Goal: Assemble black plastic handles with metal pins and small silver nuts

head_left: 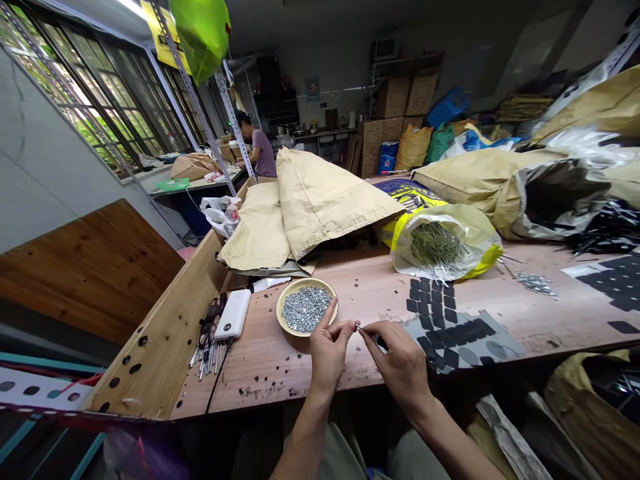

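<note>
My left hand (330,350) is in front of the bowl, thumb and a finger pinched together, the index finger raised over the bowl's rim. What it pinches is too small to make out. Fingertip to fingertip with it, my right hand (400,357) is closed on a thin metal pin (357,326). Something dark shows under the right hand's fingers, mostly hidden. The round yellowish bowl (281,319) holds many small silvery metal pieces (306,308). To the right of my right hand, black rounded pads (435,307) lie in rows, some on a grey sheet (505,341).
A white power bank (233,313) with a cable lies by the wooden side board (165,327). A yellow bag (487,263) of thin metal rods lies open at the back. Paper sacks (330,207) cover the rear. Loose metal pieces (535,283) lie right. Another person (263,153) sits far back.
</note>
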### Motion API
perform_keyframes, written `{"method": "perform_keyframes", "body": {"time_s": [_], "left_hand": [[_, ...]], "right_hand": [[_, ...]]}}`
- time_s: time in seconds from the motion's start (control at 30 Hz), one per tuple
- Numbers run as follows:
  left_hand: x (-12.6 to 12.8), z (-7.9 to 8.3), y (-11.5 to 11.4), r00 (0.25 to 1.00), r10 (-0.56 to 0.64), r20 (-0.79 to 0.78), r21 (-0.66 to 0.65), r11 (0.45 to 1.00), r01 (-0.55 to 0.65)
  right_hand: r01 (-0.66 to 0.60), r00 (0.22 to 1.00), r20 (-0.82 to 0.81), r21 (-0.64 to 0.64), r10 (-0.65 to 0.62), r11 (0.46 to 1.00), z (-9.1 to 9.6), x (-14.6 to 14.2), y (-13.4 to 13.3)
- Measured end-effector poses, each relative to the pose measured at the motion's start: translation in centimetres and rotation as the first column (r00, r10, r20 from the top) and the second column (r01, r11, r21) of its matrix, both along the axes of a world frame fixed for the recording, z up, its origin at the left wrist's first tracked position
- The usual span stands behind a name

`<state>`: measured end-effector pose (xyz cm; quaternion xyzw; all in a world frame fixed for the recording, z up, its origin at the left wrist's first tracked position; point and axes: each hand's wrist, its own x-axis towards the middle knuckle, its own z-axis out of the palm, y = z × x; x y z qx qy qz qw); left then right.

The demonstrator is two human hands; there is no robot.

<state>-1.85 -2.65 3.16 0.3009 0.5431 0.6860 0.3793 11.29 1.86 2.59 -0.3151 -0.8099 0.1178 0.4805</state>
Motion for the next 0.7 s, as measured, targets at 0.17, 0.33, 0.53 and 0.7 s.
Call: {"method": "perform_keyframes", "body": {"time_s": [0.17, 0.33, 0.53, 0.7], "left_hand": [[-0.1, 0.2, -0.1, 0.999, -0.024, -0.041, 0.024, 0.999, 0.025], [-0.2, -0.3, -0.1, 0.987, -0.001, -0.164, 0.053, 0.999, 0.009], [-0.5, -0.3, -0.2, 0.973, -0.007, -0.231, 0.038, 0.999, 0.016], [-0.9, -0.8, -0.3, 0.965, -0.025, -0.261, 0.008, 1.0, 0.028]], "right_hand": [[-0.017, 1.0, 0.003, -0.003, 0.017, 1.0, 0.3, 0.1, 0.0], [-0.041, 0.999, 0.014, -0.068, 0.042, 0.997, 0.0, 0.1, 0.1], [-0.163, 0.986, -0.037, -0.326, 0.16, 0.931, -0.3, 0.2, 0.3], [-0.236, 0.967, -0.013, -0.427, 0.256, 0.873, -0.8, 0.5, 0.8]]}}
